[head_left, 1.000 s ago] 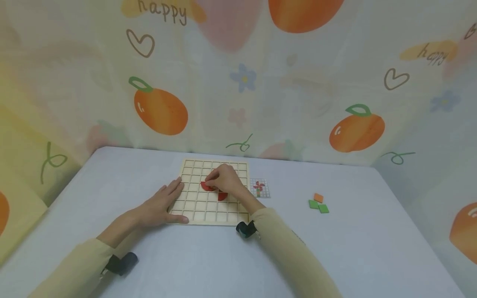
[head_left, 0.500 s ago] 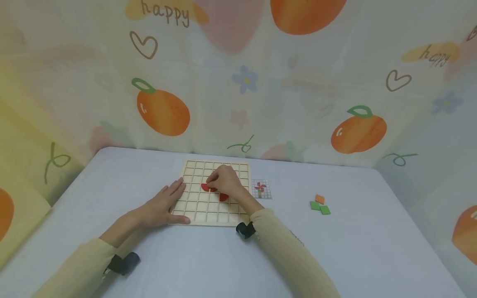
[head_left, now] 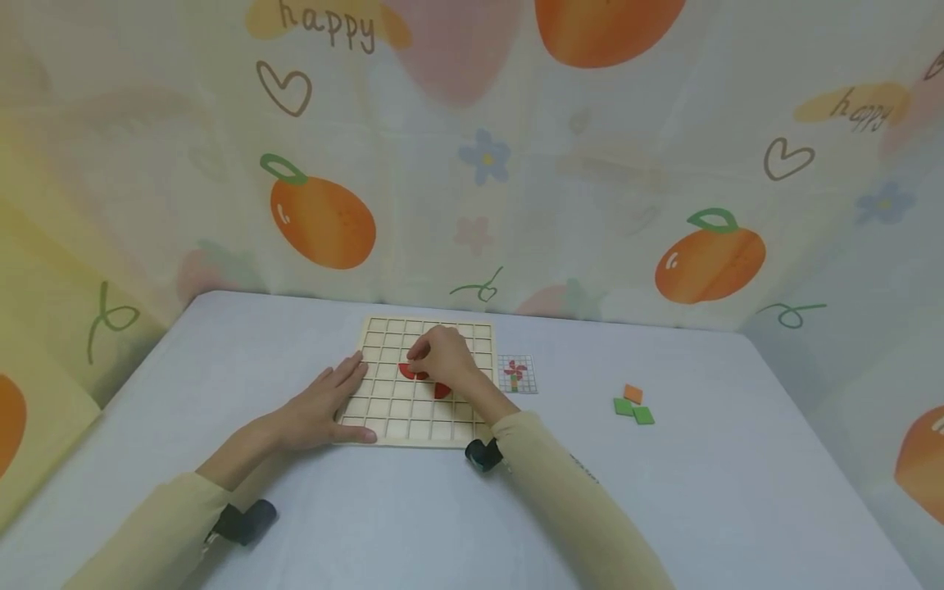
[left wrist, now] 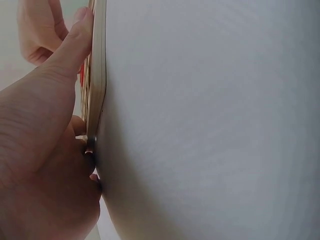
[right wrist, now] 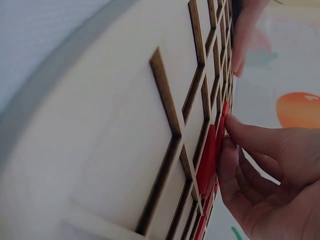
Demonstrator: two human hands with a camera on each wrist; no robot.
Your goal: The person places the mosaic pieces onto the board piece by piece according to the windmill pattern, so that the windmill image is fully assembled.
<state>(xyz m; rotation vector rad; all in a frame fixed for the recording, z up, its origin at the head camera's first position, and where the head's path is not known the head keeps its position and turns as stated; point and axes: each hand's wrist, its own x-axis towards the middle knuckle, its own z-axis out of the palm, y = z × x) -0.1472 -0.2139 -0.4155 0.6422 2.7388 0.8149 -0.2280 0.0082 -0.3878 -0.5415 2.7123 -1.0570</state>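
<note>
A pale wooden grid board lies on the white table. My left hand rests along its left edge, fingers stretched out, thumb on the near-left corner; the left wrist view shows that thumb on the rim. Over the middle of the board, my right hand has thumb and fingertips together at a red rounded tile, pinching at its edge. Another red tile sits in the grid just below that hand. In the right wrist view a red tile lies in front of the fingertips. Fingers partly cover the red pieces.
A small pattern card with a printed red pinwheel lies beside the board's right edge. Farther right are an orange tile and two green tiles. A fruit-printed curtain hangs behind the table.
My right hand's fingers have shifted slightly over the red tile, staying at the same spot on the board. The left hand has kept its place; the head view has shifted a little.
</note>
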